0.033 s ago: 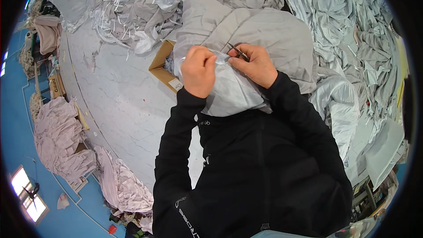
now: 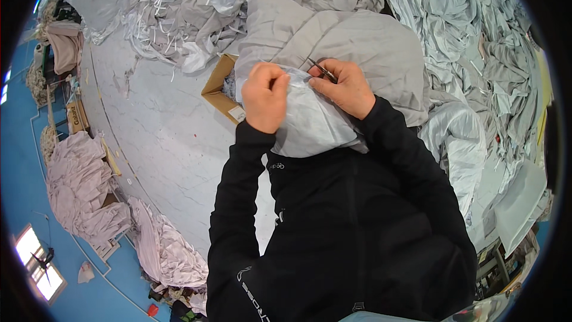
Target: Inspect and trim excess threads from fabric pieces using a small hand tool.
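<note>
two hands: left hand (image 2: 265, 96) pinches one grey garment (image 2: 333, 42), right hand (image 2: 344, 88) grips one snips (image 2: 322, 70).

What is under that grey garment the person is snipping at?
The grey garment partly covers a cardboard box; only the box's left end shows. The left hand pinches the cloth, the right hand holds small scissors. What the box holds is hidden.

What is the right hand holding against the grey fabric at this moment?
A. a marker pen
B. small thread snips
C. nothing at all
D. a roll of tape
B: the right hand pinches small dark thread snips at the fold of the grey fabric, while the left hand bunches the cloth beside it.
</note>
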The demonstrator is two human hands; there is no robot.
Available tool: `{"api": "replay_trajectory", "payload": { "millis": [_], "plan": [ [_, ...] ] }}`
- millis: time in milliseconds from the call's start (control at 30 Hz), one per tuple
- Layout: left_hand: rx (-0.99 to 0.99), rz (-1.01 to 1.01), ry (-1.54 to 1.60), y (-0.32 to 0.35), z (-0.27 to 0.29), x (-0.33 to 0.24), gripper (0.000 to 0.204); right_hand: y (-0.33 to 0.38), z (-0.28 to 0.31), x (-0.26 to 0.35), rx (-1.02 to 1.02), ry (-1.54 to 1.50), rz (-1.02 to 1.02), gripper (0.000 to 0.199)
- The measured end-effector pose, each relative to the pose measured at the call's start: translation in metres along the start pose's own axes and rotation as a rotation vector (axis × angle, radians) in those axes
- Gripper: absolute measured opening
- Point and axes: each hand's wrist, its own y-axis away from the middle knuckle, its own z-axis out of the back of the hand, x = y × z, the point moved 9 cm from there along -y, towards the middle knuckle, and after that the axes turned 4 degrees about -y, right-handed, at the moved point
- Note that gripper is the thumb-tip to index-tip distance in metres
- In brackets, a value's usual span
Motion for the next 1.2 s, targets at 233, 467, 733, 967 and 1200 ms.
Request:
{"api": "replay_trajectory", "payload": {
  "millis": [233,467,733,967,1200],
  "plan": [
    [-0.010,0.683,0.831,0.030,0.047,0.064,0.013,0.000,0.004,-0.001,0.016,0.024,0.064,0.018],
    [0.158,0.416,-0.851,0.078,0.119,0.122,0.031,0.020,0.029,0.006,-0.015,-0.015,-0.012,0.019],
    [0.321,-0.287,-0.214,-0.016,-0.014,-0.045,0.047,0.090,0.095,0.007,-0.182,0.026,-0.105,0.030],
    [0.544,-0.440,-0.307,-0.028,-0.048,-0.051,0.029,0.137,0.122,-0.005,-0.239,0.186,0.024,0.022],
    [0.571,-0.354,-0.019,0.003,-0.075,-0.103,0.027,0.121,0.093,-0.015,-0.177,0.338,0.027,0.023]
  ]
}}
